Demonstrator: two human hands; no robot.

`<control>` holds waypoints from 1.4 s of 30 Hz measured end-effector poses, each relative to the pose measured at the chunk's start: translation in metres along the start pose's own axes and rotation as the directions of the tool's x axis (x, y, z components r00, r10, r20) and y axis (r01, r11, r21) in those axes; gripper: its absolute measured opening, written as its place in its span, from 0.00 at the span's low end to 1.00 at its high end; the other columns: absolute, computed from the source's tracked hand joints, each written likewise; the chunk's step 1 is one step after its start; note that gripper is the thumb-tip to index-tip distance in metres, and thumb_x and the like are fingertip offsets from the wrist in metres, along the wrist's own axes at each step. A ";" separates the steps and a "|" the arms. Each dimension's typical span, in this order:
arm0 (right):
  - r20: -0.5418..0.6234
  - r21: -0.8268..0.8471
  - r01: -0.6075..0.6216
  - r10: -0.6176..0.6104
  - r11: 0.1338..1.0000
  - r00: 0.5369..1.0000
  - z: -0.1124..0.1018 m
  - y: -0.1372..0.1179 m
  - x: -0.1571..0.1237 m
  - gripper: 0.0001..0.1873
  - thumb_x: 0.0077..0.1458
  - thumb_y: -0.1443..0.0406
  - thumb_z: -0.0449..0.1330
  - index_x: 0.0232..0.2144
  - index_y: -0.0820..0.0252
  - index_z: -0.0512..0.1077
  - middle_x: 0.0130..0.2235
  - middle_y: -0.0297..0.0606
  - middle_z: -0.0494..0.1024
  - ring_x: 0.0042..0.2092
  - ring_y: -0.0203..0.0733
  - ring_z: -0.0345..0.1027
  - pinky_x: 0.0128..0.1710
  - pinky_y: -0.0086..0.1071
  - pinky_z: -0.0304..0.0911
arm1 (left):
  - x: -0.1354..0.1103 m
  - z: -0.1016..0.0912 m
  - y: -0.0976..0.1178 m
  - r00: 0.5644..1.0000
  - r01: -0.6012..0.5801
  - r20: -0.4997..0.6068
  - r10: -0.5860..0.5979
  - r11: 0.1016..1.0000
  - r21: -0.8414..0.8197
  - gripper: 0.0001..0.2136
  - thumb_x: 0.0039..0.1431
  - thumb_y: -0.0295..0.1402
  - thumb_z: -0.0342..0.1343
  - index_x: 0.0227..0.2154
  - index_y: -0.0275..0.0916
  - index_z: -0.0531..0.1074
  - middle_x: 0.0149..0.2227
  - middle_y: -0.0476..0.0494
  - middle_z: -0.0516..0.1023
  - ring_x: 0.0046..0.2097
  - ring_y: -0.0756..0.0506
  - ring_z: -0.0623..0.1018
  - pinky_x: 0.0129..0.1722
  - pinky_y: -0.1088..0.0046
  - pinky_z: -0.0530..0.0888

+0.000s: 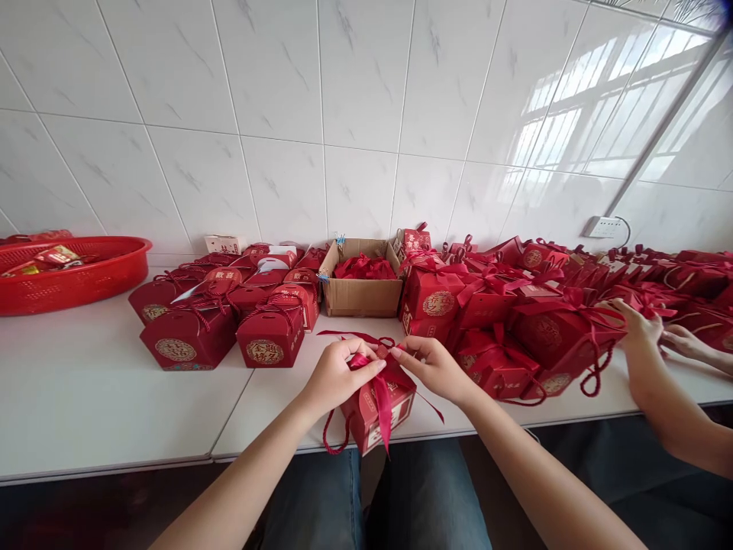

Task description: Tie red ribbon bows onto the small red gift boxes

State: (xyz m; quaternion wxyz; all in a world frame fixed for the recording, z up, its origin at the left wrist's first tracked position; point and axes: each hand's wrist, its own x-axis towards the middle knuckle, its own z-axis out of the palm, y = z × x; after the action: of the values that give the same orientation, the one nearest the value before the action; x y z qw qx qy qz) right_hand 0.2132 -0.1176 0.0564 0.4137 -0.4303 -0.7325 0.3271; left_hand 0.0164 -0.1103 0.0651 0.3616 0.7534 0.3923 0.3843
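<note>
One red box, its ribbon pinched by left hand and right hand; an uneven tug might slip it loose.

On the left, a near box read 金榜題名 in gold, and a farther box read 歡喜; lettering on the near middle box was unclear.

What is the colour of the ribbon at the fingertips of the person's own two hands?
The ribbon is deep pinkish red, seen best in the head view.
</note>
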 end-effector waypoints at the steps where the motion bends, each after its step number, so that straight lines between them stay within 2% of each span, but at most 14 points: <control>1: -0.027 0.008 -0.010 0.010 1.000 1.000 0.003 0.001 0.002 0.21 0.56 0.51 0.54 0.21 0.61 0.64 0.22 0.29 0.59 0.26 0.33 0.51 0.26 0.28 0.49 | 0.000 0.001 -0.001 1.000 -0.008 -0.007 0.008 1.000 -0.002 0.09 0.53 0.36 0.58 0.22 0.39 0.68 0.29 0.46 0.77 0.42 0.42 0.78 0.43 0.68 0.71; 5: -0.097 0.041 -0.043 0.046 0.998 0.994 0.013 0.006 0.009 0.24 0.54 0.49 0.53 0.17 0.59 0.56 0.20 0.28 0.53 0.24 0.32 0.46 0.24 0.28 0.45 | 0.000 0.005 -0.005 1.000 -0.012 -0.002 0.012 0.998 -0.062 0.14 0.51 0.34 0.59 0.19 0.41 0.59 0.26 0.48 0.75 0.48 0.40 0.77 0.43 0.70 0.71; 10: -0.119 0.094 -0.079 0.090 0.992 0.989 0.017 0.011 0.011 0.24 0.52 0.49 0.54 0.16 0.59 0.58 0.19 0.28 0.55 0.24 0.32 0.47 0.24 0.28 0.46 | -0.001 0.006 -0.009 1.000 0.008 0.007 -0.008 0.995 -0.097 0.16 0.50 0.34 0.59 0.19 0.42 0.55 0.25 0.49 0.74 0.50 0.39 0.76 0.44 0.68 0.72; 13: -0.147 0.099 -0.091 0.105 0.991 0.984 0.018 0.010 0.009 0.23 0.52 0.49 0.54 0.17 0.60 0.60 0.20 0.29 0.57 0.24 0.32 0.48 0.25 0.28 0.47 | -0.003 0.006 -0.011 1.000 0.015 0.006 -0.015 0.993 -0.114 0.16 0.50 0.33 0.59 0.20 0.42 0.54 0.26 0.48 0.74 0.51 0.39 0.75 0.44 0.68 0.72; 16: -0.193 0.086 -0.088 0.103 0.992 0.976 0.021 0.006 0.007 0.23 0.51 0.49 0.54 0.17 0.59 0.58 0.19 0.29 0.56 0.24 0.32 0.47 0.24 0.28 0.46 | -0.003 0.006 -0.009 1.000 0.021 -0.004 -0.021 0.992 -0.126 0.16 0.48 0.32 0.60 0.20 0.42 0.55 0.26 0.49 0.74 0.50 0.39 0.76 0.43 0.68 0.72; 22: -0.220 0.077 -0.068 0.084 0.995 0.972 0.024 -0.001 0.005 0.23 0.52 0.49 0.54 0.17 0.59 0.58 0.20 0.29 0.56 0.25 0.33 0.48 0.25 0.28 0.46 | 0.000 0.011 -0.006 0.995 0.015 -0.093 -0.021 0.997 -0.072 0.15 0.53 0.37 0.57 0.18 0.41 0.58 0.26 0.47 0.75 0.42 0.40 0.78 0.38 0.70 0.71; 27: -0.240 0.119 -0.084 0.111 0.989 0.964 0.026 0.001 0.006 0.22 0.52 0.49 0.54 0.17 0.60 0.61 0.20 0.29 0.57 0.24 0.33 0.49 0.24 0.28 0.47 | -0.001 0.014 -0.011 0.998 -0.010 -0.063 0.004 0.996 -0.093 0.18 0.52 0.36 0.58 0.18 0.41 0.53 0.25 0.48 0.75 0.47 0.40 0.77 0.39 0.73 0.71; 35: -0.296 0.200 -0.097 0.154 0.975 0.943 0.035 0.011 0.010 0.23 0.50 0.49 0.55 0.17 0.60 0.60 0.19 0.29 0.57 0.24 0.32 0.48 0.24 0.28 0.47 | -0.001 0.015 -0.012 0.999 0.005 -0.050 -0.010 0.995 -0.103 0.17 0.50 0.35 0.59 0.18 0.42 0.55 0.26 0.47 0.76 0.48 0.39 0.77 0.41 0.69 0.73; 38: -0.286 0.213 -0.089 0.149 0.973 0.947 0.035 0.011 0.011 0.23 0.51 0.49 0.55 0.18 0.60 0.60 0.20 0.29 0.58 0.24 0.32 0.49 0.24 0.27 0.48 | -0.001 0.014 -0.010 0.998 0.012 -0.054 -0.020 0.992 -0.129 0.17 0.50 0.36 0.59 0.18 0.41 0.54 0.26 0.47 0.76 0.48 0.38 0.77 0.41 0.69 0.73; 42: -0.173 0.226 -0.079 0.119 0.971 0.978 0.026 0.007 0.008 0.22 0.52 0.48 0.55 0.21 0.61 0.64 0.21 0.29 0.61 0.23 0.31 0.51 0.23 0.26 0.50 | -0.004 0.005 -0.005 0.999 0.008 -0.045 -0.016 0.984 -0.180 0.14 0.53 0.37 0.58 0.19 0.40 0.61 0.29 0.45 0.77 0.47 0.40 0.77 0.45 0.68 0.71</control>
State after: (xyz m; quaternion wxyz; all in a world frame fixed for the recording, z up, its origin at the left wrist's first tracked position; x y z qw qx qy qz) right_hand 0.1904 -0.1112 0.0416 0.5080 -0.4472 -0.6281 0.3841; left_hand 0.0173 -0.1130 0.0572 0.4213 0.7063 0.3689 0.4330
